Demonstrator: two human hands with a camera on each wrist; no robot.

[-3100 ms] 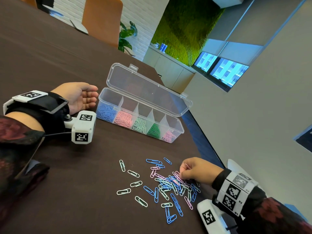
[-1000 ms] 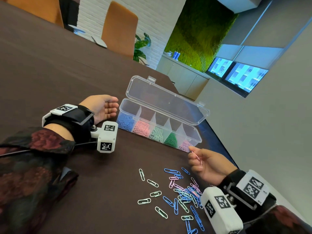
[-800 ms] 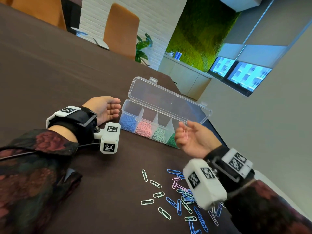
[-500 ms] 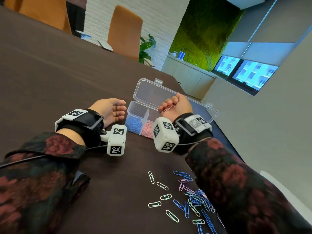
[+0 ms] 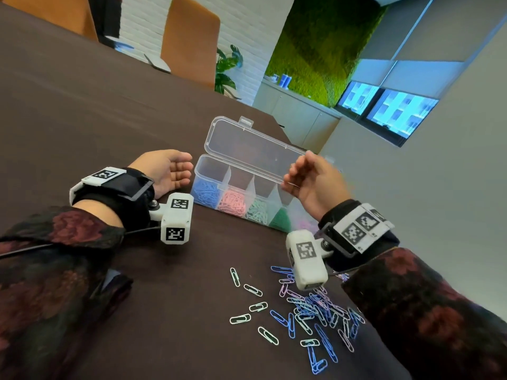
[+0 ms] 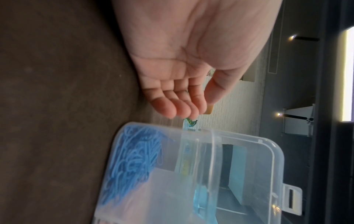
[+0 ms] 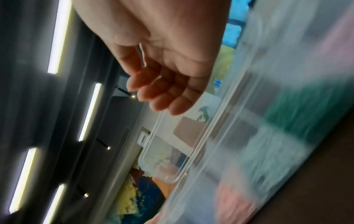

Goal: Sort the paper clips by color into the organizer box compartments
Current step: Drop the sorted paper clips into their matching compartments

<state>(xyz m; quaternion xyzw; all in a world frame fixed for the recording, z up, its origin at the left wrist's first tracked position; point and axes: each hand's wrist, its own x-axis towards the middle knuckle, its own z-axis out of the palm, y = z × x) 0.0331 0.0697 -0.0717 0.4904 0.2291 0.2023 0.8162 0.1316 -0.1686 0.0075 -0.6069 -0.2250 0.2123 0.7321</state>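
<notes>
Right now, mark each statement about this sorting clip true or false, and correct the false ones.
1. The organizer box lid is shut. False: it stands open.
2. The left hand rests empty beside the box. True.
3. The blue paper clips fill the compartment nearest the left hand. True.
4. Every clip is sorted. False: loose paper clips lie on the table.
5. The right hand presses flat on the table. False: it is raised over the box.
</notes>
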